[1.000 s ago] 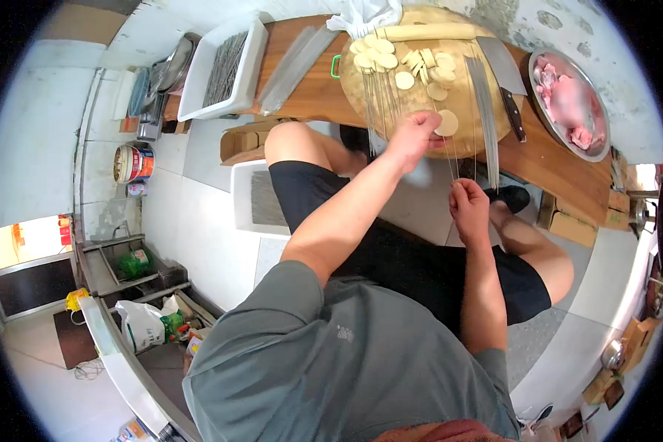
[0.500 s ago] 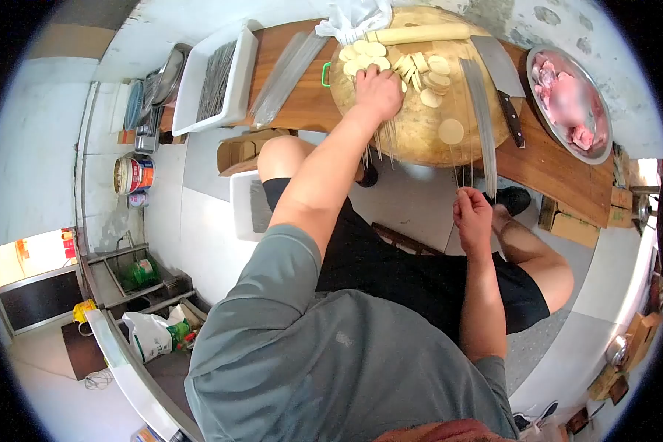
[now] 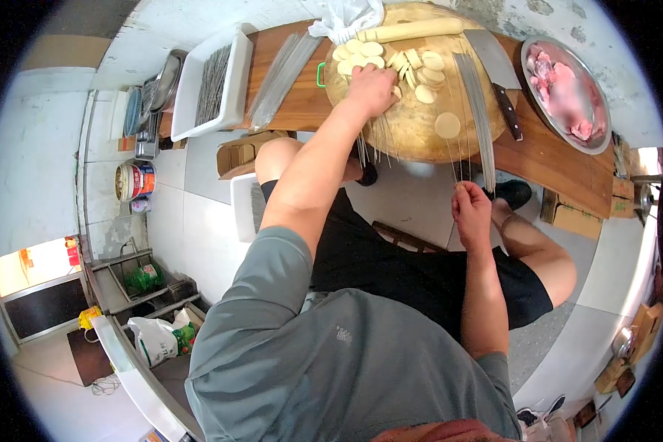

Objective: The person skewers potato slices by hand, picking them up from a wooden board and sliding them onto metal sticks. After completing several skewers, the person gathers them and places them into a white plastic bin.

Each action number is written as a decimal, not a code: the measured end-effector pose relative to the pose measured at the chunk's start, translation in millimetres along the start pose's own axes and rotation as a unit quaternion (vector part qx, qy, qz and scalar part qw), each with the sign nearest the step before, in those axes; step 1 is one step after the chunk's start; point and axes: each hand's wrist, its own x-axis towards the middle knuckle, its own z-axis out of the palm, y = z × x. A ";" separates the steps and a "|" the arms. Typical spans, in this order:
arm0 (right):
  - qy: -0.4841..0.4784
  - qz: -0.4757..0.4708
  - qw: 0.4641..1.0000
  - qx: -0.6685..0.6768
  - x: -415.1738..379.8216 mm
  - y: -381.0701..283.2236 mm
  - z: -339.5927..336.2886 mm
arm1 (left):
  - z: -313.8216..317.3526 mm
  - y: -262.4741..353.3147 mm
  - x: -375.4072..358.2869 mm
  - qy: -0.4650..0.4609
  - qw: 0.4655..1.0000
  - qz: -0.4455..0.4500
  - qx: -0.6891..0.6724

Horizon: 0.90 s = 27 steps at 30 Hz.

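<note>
My left hand reaches over the round wooden chopping board, fingers spread and touching pale round slices; its palm side is hidden. Several thin skewers stick out over the board's front edge below this hand. Just in front of the board, my right hand pinches the ends of thin metal skewers between thumb and fingers. These run up to a single round slice over the board. More slices lie loosely between the hands. A bundle of bare skewers rests to the right.
A rolling pin lies at the board's back, with a cleaver on the right. Beyond it sits a metal basin of raw meat. Left on the wooden table are bagged skewers and a white bin of skewers.
The whole view has shifted slightly. My left hand stays over the slices, and my right hand keeps its pinch on the skewers, almost unmoved.
</note>
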 end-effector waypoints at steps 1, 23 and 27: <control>0.001 0.001 1.000 -0.004 0.3 -0.3 -0.1 | -2.7 1.5 -0.8 0.001 1.000 -0.004 -0.022; 0.029 -0.027 0.999 0.012 -1.8 7.4 -7.6 | 39.7 63.7 -25.4 0.111 0.971 0.001 -0.214; 0.034 -0.020 0.999 0.013 -1.5 8.4 -8.0 | 31.4 72.0 -31.3 0.108 0.978 0.006 -0.178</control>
